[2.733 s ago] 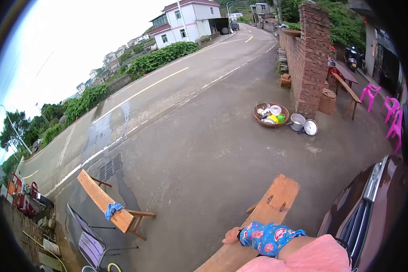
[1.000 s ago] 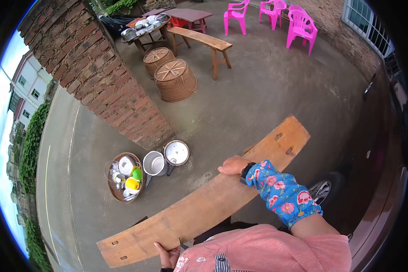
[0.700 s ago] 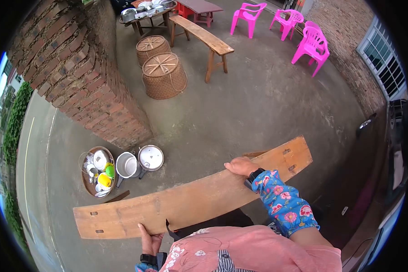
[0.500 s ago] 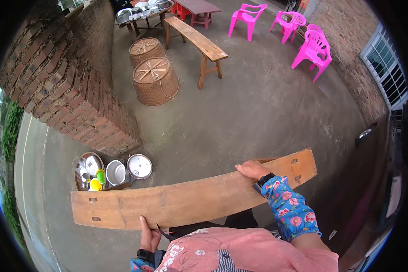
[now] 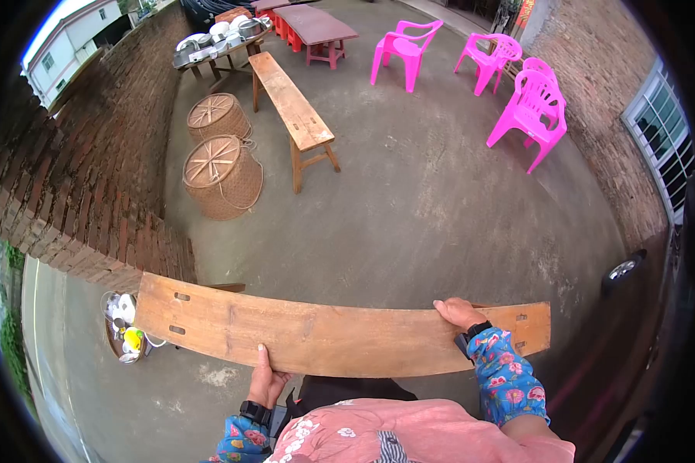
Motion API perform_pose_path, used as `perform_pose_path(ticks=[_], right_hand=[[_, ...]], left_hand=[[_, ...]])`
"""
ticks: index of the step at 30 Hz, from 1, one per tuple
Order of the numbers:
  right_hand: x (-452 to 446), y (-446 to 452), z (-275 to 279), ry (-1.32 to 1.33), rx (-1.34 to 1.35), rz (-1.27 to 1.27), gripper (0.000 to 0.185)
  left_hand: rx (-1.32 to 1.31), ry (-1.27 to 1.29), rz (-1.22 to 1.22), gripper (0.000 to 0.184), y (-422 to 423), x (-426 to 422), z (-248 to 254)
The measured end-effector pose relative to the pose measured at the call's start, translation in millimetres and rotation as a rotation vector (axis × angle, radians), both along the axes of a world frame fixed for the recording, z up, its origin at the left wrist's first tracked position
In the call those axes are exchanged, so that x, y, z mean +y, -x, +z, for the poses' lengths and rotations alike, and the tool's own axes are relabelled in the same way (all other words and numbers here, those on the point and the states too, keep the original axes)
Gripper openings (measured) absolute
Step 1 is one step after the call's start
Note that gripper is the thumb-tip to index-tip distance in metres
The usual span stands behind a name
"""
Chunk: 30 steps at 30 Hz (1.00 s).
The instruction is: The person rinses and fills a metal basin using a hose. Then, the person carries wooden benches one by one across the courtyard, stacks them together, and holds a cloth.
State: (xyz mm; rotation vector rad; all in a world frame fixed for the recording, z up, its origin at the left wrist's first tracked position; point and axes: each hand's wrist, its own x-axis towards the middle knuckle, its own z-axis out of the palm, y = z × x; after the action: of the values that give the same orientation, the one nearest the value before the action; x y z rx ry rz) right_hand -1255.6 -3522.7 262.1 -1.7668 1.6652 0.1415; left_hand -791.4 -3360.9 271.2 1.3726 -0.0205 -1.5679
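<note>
A long wooden bench [image 5: 347,333] with slots near both ends of its seat spans the space in front of my body. My left hand [image 5: 267,380] grips its near edge left of the middle, thumb on top and fingers underneath. Toward the right end, my right hand [image 5: 460,312] is wrapped over the far edge. Part of a bench leg shows beyond the far edge at the left; the other legs are hidden under the seat. Both wrists wear dark bands below flowered blue sleeves.
A basket of dishes [image 5: 123,328] sits on the ground at left, partly behind the bench. Ahead stand two upturned woven baskets [image 5: 222,174], another wooden bench [image 5: 293,104], and pink plastic chairs [image 5: 531,116]. A brick wall [image 5: 93,185] runs along the left; a car wheel [image 5: 622,270] is at right.
The bench's left end has swung up and away while its right end has dropped nearer. The view has shifted forward, and the baskets and other bench appear lower and further left.
</note>
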Motion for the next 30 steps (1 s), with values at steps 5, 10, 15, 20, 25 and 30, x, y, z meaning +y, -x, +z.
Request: perform_pose_path(ticks=[5,10,15,20,25,30], right_hand=[[-80,110,-2,0.021,0.081,-0.089,0.058],[-160,239,-34,-0.035,0.137,-0.236,0.061],[-189,351,-54,-0.055,0.118,-0.268,0.058],[-236,409,-47,-0.057,0.129,-0.521,0.062],[-326,422,-43,-0.078,0.207,-0.727,0.065],[-441,413,-58,-0.129,0.176,-0.7,0.065]], left_hand=[[0.058,-0.003,-0.185,0.067,94,-137,-6],[0.063,0.044,-0.325,0.062,218,-293,-52],[0.114,-0.039,-0.542,0.059,311,-399,-60],[0.171,-0.03,-0.701,0.056,381,-522,-82],[0.103,-0.043,-0.721,0.063,439,-658,-92],[0.03,-0.033,-0.712,0.07,439,-803,-121]])
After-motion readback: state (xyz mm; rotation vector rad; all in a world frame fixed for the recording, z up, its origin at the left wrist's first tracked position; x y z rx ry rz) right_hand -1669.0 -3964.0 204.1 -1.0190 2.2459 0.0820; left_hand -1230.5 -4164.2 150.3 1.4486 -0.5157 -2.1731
